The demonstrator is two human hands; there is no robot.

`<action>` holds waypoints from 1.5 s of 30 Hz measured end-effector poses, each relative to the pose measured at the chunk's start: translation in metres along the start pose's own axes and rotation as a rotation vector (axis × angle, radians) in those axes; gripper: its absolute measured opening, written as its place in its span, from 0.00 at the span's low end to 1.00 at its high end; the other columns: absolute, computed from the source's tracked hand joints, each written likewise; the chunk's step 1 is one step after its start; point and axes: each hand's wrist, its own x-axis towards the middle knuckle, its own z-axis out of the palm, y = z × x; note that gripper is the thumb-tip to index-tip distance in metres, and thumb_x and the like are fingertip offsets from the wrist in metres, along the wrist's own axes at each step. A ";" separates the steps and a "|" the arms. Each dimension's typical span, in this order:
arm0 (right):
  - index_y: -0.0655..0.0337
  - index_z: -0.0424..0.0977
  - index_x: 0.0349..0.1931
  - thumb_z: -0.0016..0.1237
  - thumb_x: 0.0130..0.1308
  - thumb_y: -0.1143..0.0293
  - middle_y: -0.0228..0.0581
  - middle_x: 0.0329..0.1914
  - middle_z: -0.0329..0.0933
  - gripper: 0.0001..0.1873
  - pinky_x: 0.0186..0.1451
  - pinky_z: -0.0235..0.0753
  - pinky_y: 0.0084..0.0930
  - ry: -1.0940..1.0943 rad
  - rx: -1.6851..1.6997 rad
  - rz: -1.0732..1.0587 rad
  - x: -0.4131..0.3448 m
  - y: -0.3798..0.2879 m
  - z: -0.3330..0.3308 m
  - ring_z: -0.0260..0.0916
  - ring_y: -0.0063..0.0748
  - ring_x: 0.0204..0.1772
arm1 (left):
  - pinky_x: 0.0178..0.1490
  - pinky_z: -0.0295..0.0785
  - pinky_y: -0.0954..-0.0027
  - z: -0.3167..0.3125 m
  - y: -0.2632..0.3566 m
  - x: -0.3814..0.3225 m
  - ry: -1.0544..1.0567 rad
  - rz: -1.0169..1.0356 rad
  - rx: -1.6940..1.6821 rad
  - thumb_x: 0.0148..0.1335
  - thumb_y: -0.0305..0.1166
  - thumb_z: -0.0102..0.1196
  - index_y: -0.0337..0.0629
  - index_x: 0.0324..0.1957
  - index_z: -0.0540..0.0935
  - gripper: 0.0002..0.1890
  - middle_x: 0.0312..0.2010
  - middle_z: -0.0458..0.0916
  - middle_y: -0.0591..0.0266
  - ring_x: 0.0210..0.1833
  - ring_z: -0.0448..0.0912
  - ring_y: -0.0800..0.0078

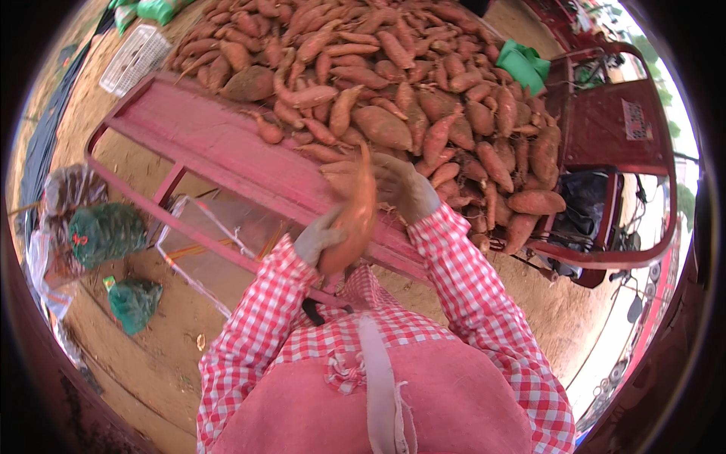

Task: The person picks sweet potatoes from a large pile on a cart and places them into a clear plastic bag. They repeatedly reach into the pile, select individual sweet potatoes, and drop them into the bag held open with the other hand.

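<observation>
My left hand (pixel 320 235), in a pale glove, holds a large sweet potato (pixel 354 218) with a long tapering tip, above the near edge of the red metal cart bed (pixel 227 142). Just right of it, my gloved right hand (pixel 405 184) reaches over the near side of a big heap of sweet potatoes (pixel 383 127), its fingers bent and somewhat blurred. Pale orange sweet potatoes lie by those fingers, but whether the hand grips one cannot be told. The held sweet potato partly hides what lies between my hands.
A red tubular rail (pixel 210 238) runs along the cart's near left side. The cart's upright panel (pixel 615 127) stands at right, near a green bag (pixel 523 65). A white plastic crate (pixel 135 59) is on the ground at upper left. Filled green mesh bags (pixel 108 234) lie at left.
</observation>
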 end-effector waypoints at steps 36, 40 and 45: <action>0.70 0.73 0.54 0.59 0.57 0.61 0.44 0.48 0.79 0.27 0.57 0.74 0.28 0.308 -0.599 -0.133 0.060 -0.011 -0.091 0.75 0.32 0.52 | 0.63 0.68 0.60 -0.040 -0.028 -0.019 0.499 0.379 0.442 0.64 0.47 0.54 0.31 0.70 0.55 0.41 0.62 0.69 0.44 0.63 0.71 0.56; 0.65 0.71 0.51 0.56 0.61 0.65 0.41 0.47 0.77 0.20 0.52 0.78 0.35 -0.295 0.228 -0.292 0.094 -0.103 -0.108 0.76 0.36 0.48 | 0.61 0.70 0.62 -0.037 -0.047 -0.019 0.492 0.228 0.311 0.62 0.48 0.57 0.33 0.71 0.54 0.43 0.59 0.71 0.45 0.59 0.75 0.58; 0.55 0.52 0.70 0.66 0.46 0.56 0.44 0.64 0.66 0.51 0.64 0.67 0.47 0.628 -2.239 0.144 0.119 -0.143 -0.158 0.65 0.45 0.65 | 0.59 0.71 0.65 -0.049 -0.060 -0.022 0.597 0.163 0.272 0.64 0.40 0.54 0.33 0.69 0.58 0.36 0.57 0.73 0.48 0.56 0.76 0.62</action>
